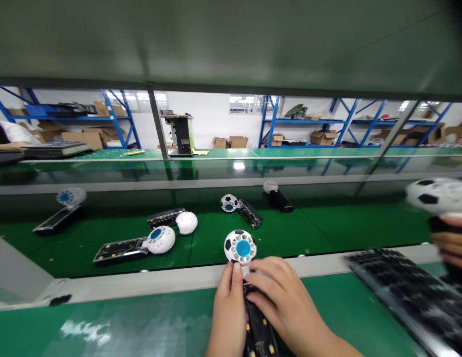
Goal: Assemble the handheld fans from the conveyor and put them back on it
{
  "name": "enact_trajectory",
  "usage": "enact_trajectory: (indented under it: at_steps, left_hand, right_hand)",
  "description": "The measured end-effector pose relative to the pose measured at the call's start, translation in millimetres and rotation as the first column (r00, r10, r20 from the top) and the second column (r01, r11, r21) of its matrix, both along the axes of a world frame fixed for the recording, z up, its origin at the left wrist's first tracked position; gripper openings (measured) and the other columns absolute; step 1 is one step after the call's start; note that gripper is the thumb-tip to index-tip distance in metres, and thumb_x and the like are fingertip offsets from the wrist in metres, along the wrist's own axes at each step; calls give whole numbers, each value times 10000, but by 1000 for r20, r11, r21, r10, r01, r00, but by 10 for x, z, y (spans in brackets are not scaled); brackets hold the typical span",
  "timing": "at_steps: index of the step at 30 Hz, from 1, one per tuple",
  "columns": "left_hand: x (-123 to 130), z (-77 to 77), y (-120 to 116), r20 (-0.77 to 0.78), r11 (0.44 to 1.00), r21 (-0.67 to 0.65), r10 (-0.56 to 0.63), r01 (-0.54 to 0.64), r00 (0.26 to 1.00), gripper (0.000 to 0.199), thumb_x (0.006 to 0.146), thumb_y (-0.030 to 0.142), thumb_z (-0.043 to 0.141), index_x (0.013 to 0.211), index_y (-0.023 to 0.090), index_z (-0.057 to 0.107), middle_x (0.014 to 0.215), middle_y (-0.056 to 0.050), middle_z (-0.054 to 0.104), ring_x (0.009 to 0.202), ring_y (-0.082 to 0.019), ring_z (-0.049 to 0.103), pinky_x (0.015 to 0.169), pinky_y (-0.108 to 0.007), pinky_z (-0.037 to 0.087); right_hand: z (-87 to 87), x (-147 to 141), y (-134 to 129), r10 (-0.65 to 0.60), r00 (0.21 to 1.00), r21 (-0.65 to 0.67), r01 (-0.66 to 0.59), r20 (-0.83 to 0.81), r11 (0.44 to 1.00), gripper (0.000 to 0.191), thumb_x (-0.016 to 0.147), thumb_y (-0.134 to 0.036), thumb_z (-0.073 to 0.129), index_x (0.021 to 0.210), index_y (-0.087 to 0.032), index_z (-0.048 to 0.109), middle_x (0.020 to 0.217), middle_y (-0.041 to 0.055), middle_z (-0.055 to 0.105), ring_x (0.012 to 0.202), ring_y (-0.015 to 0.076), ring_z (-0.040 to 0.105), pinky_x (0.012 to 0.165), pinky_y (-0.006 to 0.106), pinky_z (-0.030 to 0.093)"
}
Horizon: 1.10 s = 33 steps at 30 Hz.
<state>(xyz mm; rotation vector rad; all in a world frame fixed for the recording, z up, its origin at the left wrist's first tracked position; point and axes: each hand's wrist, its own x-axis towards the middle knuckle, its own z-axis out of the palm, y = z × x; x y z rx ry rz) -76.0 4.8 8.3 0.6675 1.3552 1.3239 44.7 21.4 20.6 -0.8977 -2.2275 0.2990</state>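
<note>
Device's lower end cut off.

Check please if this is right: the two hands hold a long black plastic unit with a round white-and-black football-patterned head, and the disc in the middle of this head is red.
The disc is blue, not red, as the head view shows. The rest is right: left hand and right hand hold the long black unit with the football-patterned head.
</note>
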Motion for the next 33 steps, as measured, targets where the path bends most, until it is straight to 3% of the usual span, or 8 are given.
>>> enact_trajectory:
  at_steps: [2,4,7,10,16,22,27,33]
  left_hand:
    - [0,22,-9,-11,1000,10,-13,14,1000,501,777,493,432,1131,147,504,1241,-88,523,1160,-233,426,956,-300,303]
    - [4,41,-16,-12,1000,9,-22,22,1000,498,775,501,429,1119,153,518,1225,-81,539,1159,-240,431,943,-299,319]
    - [22,36,-16,33,1000,-2,16,-16,999,483,776,501,424,1093,155,538,1196,-81,564,1132,-244,461,936,-306,330]
    - [53,-24,-15,80,999,5,49,-49,996,471,772,502,427,1075,160,544,1174,-85,578,1109,-249,482,935,-318,335]
    - [158,-197,12,83,991,10,134,-135,988,645,713,595,434,1189,159,436,1299,-124,450,1221,-265,352,1019,-342,232]
    - [146,-38,100,397,992,-35,123,-119,909,806,650,723,342,1310,323,112,1395,-93,224,1196,-303,372,813,-368,450]
    - [121,38,110,348,993,-107,81,-46,934,824,639,727,350,1309,303,128,1373,-111,214,1209,-332,318,848,-403,424]
    - [178,-93,111,291,997,-75,55,-34,955,872,578,739,435,1251,194,333,1338,-163,341,1239,-318,305,882,-383,422]
  right_hand:
    - [-25,2,-4,-173,982,-237,152,-70,960,333,732,-166,573,1043,-242,483,1087,64,520,986,219,476,816,391,410]
    - [-7,-8,-5,-268,954,-559,151,-133,815,352,728,-221,554,1064,-217,452,1067,76,519,981,218,504,803,381,436]
    - [84,-39,-9,-184,933,-827,-167,-308,538,360,761,-266,498,1109,-194,441,1071,67,561,1012,188,532,861,331,431]
    - [161,-73,-36,-122,897,-843,-342,-424,415,396,752,-243,517,1137,-191,438,1102,53,580,1049,171,530,921,305,391]
    - [157,-118,-18,-165,864,-772,-321,-476,549,323,658,-102,493,970,-187,488,971,38,643,932,173,596,824,294,455]
    - [224,-199,678,-248,933,-602,43,-261,797,457,685,-48,466,1127,-165,446,1068,49,612,959,161,582,839,282,450]
    - [193,-148,1350,-363,921,-505,249,-140,826,448,801,-227,567,1222,-199,415,1320,71,390,1148,250,418,940,478,334]
    - [138,280,1602,-590,808,-599,470,-5,648,294,844,-271,519,1118,-166,497,1159,64,512,996,210,527,830,432,434]
